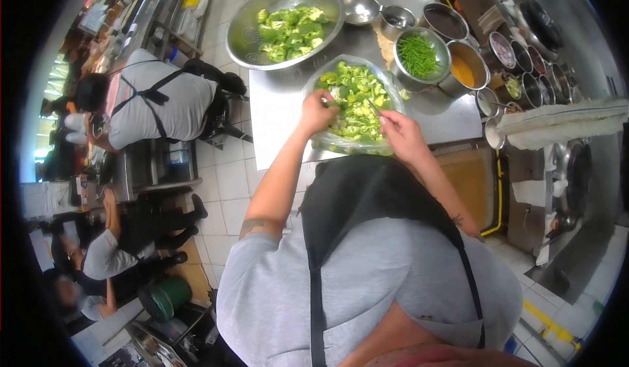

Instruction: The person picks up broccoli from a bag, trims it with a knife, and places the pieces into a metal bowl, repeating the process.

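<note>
A clear plastic bag (pixel 395 98) stands open in front of me, full of cut broccoli florets (pixel 359 98). My left hand (pixel 318 113) is at the bag's left side, its fingers curled together over the florets; what they pinch is hidden. On the right side, my right hand (pixel 401 133) grips a small knife (pixel 374 109), its thin blade pointing up and left over the broccoli. Beyond the bag, to the left, a large metal colander (pixel 239 39) holds more broccoli florets (pixel 291 33).
A metal bowl of green beans (pixel 418 56) stands right of the bag, beside a pot of orange sauce (pixel 462 65) and a pot of dark liquid (pixel 445 21). Small metal containers line the far right. A co-worker (pixel 160 98) bends over a counter at left; others work below.
</note>
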Motion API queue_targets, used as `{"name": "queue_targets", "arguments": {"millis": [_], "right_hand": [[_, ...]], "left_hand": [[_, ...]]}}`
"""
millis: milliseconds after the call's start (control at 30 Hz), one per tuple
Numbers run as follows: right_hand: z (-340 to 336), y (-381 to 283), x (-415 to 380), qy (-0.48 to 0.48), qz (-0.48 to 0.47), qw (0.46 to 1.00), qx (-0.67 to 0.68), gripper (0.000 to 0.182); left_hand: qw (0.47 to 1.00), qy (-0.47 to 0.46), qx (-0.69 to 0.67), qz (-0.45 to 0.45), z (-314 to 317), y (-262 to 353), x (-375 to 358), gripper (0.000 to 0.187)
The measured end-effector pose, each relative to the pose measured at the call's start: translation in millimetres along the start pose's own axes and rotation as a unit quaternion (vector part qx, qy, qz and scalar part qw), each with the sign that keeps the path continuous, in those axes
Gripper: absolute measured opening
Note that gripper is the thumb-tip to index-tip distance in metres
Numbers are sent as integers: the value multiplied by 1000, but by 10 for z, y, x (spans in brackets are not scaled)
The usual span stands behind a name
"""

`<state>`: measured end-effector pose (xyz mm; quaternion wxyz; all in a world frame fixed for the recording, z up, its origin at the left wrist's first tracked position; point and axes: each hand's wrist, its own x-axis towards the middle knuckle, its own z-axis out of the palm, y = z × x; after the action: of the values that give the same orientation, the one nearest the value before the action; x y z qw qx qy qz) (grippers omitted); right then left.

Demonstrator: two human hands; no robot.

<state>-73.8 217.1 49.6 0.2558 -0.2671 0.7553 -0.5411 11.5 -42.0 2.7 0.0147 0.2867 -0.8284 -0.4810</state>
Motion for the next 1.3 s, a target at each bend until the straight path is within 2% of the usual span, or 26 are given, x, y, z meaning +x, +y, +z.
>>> {"name": "queue_targets", "arguments": {"millis": [33, 67, 133, 233, 333, 467, 567, 667, 767, 867, 967, 1067, 1167, 1300], "right_hand": [[0, 0, 2, 8, -19, 1000, -7, 29], [5, 6, -2, 15, -37, 999, -14, 29], [-12, -38, -10, 14, -82, 995, -54, 28], [-18, -177, -65, 11, -123, 990, -71, 28], [-3, -256, -107, 5, -155, 985, -73, 27], [29, -368, -181, -1, -198, 975, -100, 25], [42, -394, -213, 3, -222, 970, -100, 25], [6, -393, -227, -3, -226, 971, -78, 23], [-40, -404, -240, 0, -238, 968, -76, 21], [-70, -469, -278, -15, -230, 969, -85, 19], [-57, -493, -275, 16, -241, 965, -103, 19], [-31, -494, -277, 61, -248, 957, -134, 19], [6, -461, -267, 92, -244, 955, -142, 20], [18, -471, -240, 110, -248, 953, -138, 20]], "left_hand": [[976, -62, -206, -22, -1, -96, 7, 22], [943, -92, -320, -16, 0, -118, -33, 25], [835, -147, -530, -8, -111, 132, -314, 31], [793, -219, -569, 17, -146, 340, -557, 45], [784, -261, -561, 44, -100, 420, -693, 56], [839, -243, -485, 43, -87, 524, -799, 52], [869, -212, -439, 82, -101, 622, -870, 48], [880, -195, -420, 106, -88, 626, -888, 45], [868, -240, -424, 92, -142, 577, -874, 45], [871, -218, -432, 83, -138, 702, -945, 45], [851, -266, -445, 86, -91, 643, -912, 47], [822, -247, -507, 78, 2, 676, -942, 51], [782, -271, -556, 76, 36, 603, -895, 54], [783, -272, -552, 93, 22, 613, -877, 55]]}}
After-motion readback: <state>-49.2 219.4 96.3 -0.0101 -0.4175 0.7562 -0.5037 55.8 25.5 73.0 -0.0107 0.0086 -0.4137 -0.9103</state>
